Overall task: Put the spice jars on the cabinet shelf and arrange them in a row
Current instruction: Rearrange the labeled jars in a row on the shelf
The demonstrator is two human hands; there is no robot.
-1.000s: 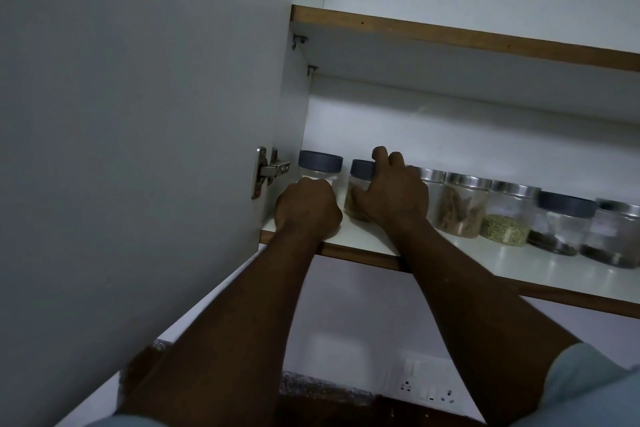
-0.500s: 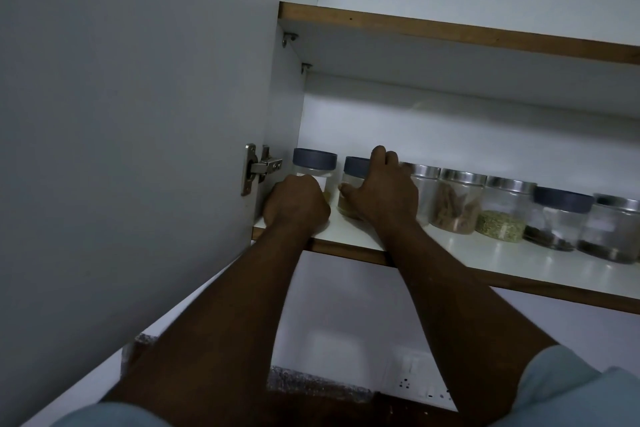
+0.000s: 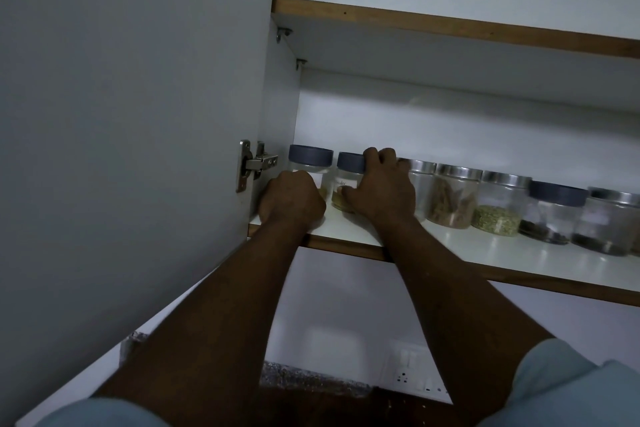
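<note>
Several clear spice jars stand in a row on the white cabinet shelf. My left hand is curled round the lower part of the leftmost blue-lidded jar, next to the cabinet's side wall. Just to its right, my right hand grips the second blue-lidded jar, with fingers over the lid and the thumb on its front. Beyond it stand a steel-lidded jar, a jar of brown sticks, a jar of green seeds, another blue-lidded jar and a steel-lidded jar.
The open cabinet door fills the left side, its hinge close to my left hand. An upper shelf hangs over the jars. Below are a wall socket and a speckled countertop.
Only the view shifts a little; both hands stay on the two leftmost jars.
</note>
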